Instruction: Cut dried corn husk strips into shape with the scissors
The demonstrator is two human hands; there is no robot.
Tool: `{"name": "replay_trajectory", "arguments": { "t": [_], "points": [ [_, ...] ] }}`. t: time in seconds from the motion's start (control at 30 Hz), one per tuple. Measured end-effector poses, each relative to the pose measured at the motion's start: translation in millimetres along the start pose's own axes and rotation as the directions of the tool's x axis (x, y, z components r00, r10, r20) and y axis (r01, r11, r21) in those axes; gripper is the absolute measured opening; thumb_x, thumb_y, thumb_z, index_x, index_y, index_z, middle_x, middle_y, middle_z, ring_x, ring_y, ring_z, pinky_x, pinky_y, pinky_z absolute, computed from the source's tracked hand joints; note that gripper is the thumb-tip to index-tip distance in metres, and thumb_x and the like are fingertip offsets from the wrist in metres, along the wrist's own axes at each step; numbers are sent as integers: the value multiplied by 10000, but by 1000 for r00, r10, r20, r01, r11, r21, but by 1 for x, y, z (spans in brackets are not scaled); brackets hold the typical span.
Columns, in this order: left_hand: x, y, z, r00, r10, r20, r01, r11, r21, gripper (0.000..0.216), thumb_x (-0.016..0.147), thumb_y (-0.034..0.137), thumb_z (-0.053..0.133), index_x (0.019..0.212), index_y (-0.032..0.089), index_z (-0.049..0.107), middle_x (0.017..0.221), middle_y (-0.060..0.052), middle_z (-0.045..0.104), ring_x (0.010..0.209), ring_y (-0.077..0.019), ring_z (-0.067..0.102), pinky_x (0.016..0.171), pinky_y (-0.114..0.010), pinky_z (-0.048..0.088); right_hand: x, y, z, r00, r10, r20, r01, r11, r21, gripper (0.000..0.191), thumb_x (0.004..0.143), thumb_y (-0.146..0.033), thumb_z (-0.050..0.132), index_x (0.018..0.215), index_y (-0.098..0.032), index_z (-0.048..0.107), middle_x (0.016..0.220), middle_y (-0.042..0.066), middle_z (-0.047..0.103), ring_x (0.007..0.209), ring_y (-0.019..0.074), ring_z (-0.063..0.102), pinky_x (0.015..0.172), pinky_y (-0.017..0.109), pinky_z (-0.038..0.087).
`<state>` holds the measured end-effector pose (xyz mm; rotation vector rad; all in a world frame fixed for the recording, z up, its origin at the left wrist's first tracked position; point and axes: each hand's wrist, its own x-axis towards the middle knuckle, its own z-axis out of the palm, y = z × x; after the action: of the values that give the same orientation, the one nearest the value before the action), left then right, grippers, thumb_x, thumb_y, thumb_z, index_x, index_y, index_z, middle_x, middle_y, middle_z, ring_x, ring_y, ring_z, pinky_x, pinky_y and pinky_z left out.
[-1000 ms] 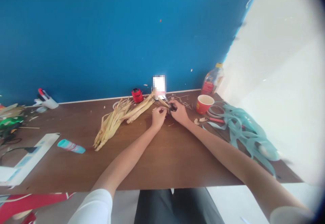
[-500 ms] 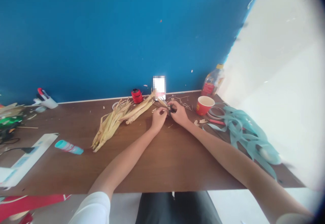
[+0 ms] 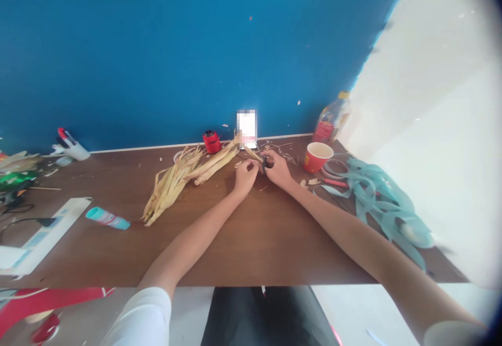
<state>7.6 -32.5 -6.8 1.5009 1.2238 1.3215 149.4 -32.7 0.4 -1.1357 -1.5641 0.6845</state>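
Tabletop: brown wooden tabletop (image 3: 251, 241), littered with scraps, is what I see nearest.
Hands: my left hand (image 3: 246, 175) and right hand (image 3: 277, 170) sit close together, both narrowly pinched. The left holds the dried leaf bundle (image 3: 169, 189) at its narrow end, and the right grips a small dark object (image 3: 266, 164) I can't identify.
Progress: the bundle's strands gather toward my hands, while its far ends remain splayed.
Change: my hands keep their pinch; the tabletop sits slightly higher in view.
Far: red paper cup (image 3: 317, 157), plastic bottle (image 3: 331, 124), red spool (image 3: 212, 141), blue wall (image 3: 157, 58).
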Motion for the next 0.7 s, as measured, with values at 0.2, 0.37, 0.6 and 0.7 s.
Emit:
{"name": "replay_trajectory", "arguments": {
  "t": [0.2, 0.37, 0.6, 0.7],
  "points": [
    [-2, 3, 0, 999, -48, -1, 48, 997, -60, 147, 775, 219, 563, 816, 175, 697, 721, -19, 675, 680, -140, 610, 667, -250, 487, -1, 0, 1, 998, -37, -55, 37, 999, 5, 386, 651, -202, 613, 1037, -222, 613, 702, -26, 667, 626, 176, 608, 612, 286, 471],
    [-1, -2, 0, 999, -2, -32, 1, 999, -49, 147, 764, 211, 586, 857, 171, 693, 766, -27, 693, 711, -139, 625, 706, -256, 495, 0, 0, 1, 999, -25, -32, 27, 998, 48, 411, 667, -229, 648, 1075, -213, 606, 774, 4, 706, 703, 203, 660, 665, 309, 502],
    [0, 1, 1, 999, -44, 6, 44, 997, -70, 147, 751, 180, 577, 817, 164, 707, 770, -34, 706, 678, -136, 624, 659, -248, 491, 1, 4, 1, 999, -24, -37, 25, 1000, 17, 432, 678, -252, 654, 1106, -212, 623, 790, 16, 721, 704, 221, 673, 665, 332, 529],
    [0, 5, 1, 995, -96, 14, 97, 987, -125, 198, 814, 247, 541, 829, 155, 716, 760, -45, 694, 625, -126, 598, 541, -220, 435, 1, 7, 2, 996, -22, -81, 25, 999, 31, 389, 672, -245, 642, 1059, -212, 625, 833, 25, 723, 716, 217, 673, 671, 331, 534]
  ]
}}
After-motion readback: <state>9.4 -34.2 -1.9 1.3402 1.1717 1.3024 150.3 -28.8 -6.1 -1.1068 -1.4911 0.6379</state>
